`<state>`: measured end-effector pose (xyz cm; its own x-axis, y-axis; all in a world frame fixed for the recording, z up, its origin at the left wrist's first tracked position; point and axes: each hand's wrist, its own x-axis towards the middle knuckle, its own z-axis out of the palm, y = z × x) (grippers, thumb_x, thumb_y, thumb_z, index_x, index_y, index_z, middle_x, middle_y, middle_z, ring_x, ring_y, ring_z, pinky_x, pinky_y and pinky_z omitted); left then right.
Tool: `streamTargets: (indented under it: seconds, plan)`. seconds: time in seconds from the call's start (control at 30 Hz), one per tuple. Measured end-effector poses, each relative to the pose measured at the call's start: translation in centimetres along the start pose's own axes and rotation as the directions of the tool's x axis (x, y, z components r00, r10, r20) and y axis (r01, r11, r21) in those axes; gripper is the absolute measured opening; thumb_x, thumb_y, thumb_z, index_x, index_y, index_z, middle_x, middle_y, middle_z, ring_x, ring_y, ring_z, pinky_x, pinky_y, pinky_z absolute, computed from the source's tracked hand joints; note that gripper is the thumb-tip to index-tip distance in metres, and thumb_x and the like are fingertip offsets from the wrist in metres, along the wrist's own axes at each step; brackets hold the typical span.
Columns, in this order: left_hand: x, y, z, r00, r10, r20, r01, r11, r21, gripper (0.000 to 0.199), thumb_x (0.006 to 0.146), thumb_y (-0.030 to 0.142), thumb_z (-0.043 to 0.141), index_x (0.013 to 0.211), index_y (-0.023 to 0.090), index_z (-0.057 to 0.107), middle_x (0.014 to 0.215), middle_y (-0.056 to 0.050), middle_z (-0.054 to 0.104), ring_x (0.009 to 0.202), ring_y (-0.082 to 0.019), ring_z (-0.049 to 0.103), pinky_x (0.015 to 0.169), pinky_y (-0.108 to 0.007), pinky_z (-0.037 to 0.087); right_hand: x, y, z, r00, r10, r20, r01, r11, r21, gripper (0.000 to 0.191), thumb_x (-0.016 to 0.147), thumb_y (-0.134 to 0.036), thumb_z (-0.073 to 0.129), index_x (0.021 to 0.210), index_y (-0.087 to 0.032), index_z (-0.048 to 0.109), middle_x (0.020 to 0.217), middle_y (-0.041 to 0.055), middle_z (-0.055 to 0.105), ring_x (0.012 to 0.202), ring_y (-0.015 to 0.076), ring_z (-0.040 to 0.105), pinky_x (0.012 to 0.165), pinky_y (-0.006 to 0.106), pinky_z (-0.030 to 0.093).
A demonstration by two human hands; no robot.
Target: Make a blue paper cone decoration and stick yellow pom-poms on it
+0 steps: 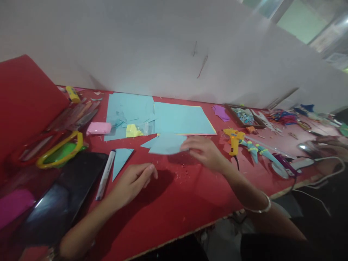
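Note:
My right hand (203, 152) pinches the right end of a light-blue paper piece (167, 144) between thumb and fingers, over the red table. Under its left end, a pointed blue scrap (148, 143) sticks out. My left hand (138, 179) hovers nearer to me with loosely bent fingers, and I see nothing in it. Just beyond that hand lies a blue paper triangle (121, 161), with a white marker (105, 175) alongside it. Behind the held piece are a blue sheet (182, 117) and another blue sheet (130, 103) strewn with scraps.
A yellow glue gun (234, 139) with a cord stands at right, near blue paper cones (254, 152). Yellow-handled scissors (59, 150) and a dark flat object (67, 192) lie left. A pink packet (98, 128) and a tray of scraps (244, 116) sit farther back. Another person's hand (330, 141) shows far right.

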<state>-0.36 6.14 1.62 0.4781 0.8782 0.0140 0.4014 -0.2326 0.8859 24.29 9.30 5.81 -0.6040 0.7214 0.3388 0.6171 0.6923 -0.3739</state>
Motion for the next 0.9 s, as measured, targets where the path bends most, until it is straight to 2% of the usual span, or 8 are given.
streamTargets:
  seconds: [0.13,0.27,0.33,0.43,0.53,0.7,0.83,0.9]
  plan:
    - [-0.5,0.8,-0.5,0.981,0.123,-0.152,-0.105,0.988,0.116,0.037,0.086,0.034,0.033,0.06,0.018,0.052,0.049,0.004,0.046,0.045,-0.01,0.043,0.047,-0.022,0.034,-3.0,-3.0,1.5,0.985,-0.05,0.168,0.026,0.99,0.138,0.021,0.087,-0.018,0.043,0.089,-0.02,0.064,0.098,0.0043,0.064,0.09,0.0137,0.055,0.08,0.028,0.042]
    - [-0.7,0.9,-0.9,0.958,0.165,-0.236,-0.131,0.979,0.156,0.035,0.087,0.03,0.031,0.059,0.019,0.049,0.053,0.003,0.053,0.051,-0.011,0.049,0.053,-0.023,0.039,-4.8,-2.8,2.2,0.946,-0.084,0.314,0.029,0.984,0.175,0.021,0.087,-0.017,0.043,0.087,-0.02,0.064,0.105,0.0052,0.063,0.098,0.0156,0.053,0.091,0.035,0.035]
    - [-0.4,0.5,-0.7,0.972,0.152,-0.178,-0.113,0.971,0.211,0.031,0.087,0.031,0.033,0.065,0.019,0.053,0.062,0.001,0.059,0.059,-0.012,0.054,0.059,-0.023,0.042,-5.5,-2.2,2.1,0.937,-0.082,0.338,-0.003,0.97,0.243,0.018,0.087,-0.018,0.044,0.088,-0.02,0.063,0.105,0.0046,0.062,0.099,0.0142,0.053,0.095,0.035,0.032]
    - [0.2,-0.3,0.1,0.99,0.139,0.023,-0.137,0.917,0.374,0.021,0.083,0.033,0.044,0.089,0.02,0.058,0.09,-0.003,0.063,0.085,-0.018,0.057,0.075,-0.029,0.044,-6.2,-1.6,1.9,0.934,-0.062,0.353,-0.049,0.953,0.298,0.015,0.087,-0.021,0.047,0.088,-0.02,0.062,0.1,0.0028,0.064,0.093,0.0121,0.053,0.096,0.034,0.03]
    - [0.4,-0.7,0.8,0.978,0.131,0.164,-0.199,0.826,0.528,0.032,0.079,0.035,0.053,0.109,0.024,0.055,0.112,-0.005,0.056,0.105,-0.023,0.049,0.087,-0.037,0.04,-6.3,-1.3,2.1,0.923,-0.068,0.378,-0.05,0.955,0.293,0.014,0.086,-0.026,0.05,0.084,-0.021,0.063,0.098,0.0014,0.064,0.091,0.0117,0.053,0.096,0.034,0.028]
    - [-0.1,-0.9,0.9,0.963,0.132,0.236,-0.25,0.767,0.591,0.042,0.079,0.039,0.053,0.119,0.028,0.048,0.121,-0.004,0.05,0.111,-0.023,0.045,0.091,-0.038,0.038,-5.6,-1.6,3.3,0.911,-0.061,0.408,-0.059,0.96,0.275,0.015,0.085,-0.029,0.052,0.081,-0.022,0.064,0.1,0.0013,0.063,0.096,0.0128,0.053,0.1,0.038,0.02]
    - [-0.1,-1.0,0.8,0.962,0.151,0.227,-0.259,0.763,0.592,0.046,0.082,0.039,0.049,0.124,0.024,0.042,0.128,-0.007,0.046,0.117,-0.024,0.041,0.095,-0.038,0.036,-4.2,-2.0,3.9,0.933,-0.054,0.357,-0.068,0.945,0.32,0.015,0.087,-0.029,0.049,0.083,-0.022,0.063,0.092,-0.0005,0.065,0.09,0.0112,0.056,0.102,0.039,0.018]
    - [-0.1,-1.0,0.8,0.961,0.165,0.222,-0.267,0.766,0.585,0.046,0.084,0.038,0.045,0.127,0.022,0.038,0.131,-0.008,0.043,0.121,-0.024,0.038,0.097,-0.038,0.035,-3.3,-2.0,3.9,0.948,-0.053,0.313,-0.064,0.934,0.352,0.015,0.088,-0.026,0.047,0.086,-0.021,0.062,0.092,-0.0005,0.066,0.09,0.0104,0.056,0.101,0.037,0.021]
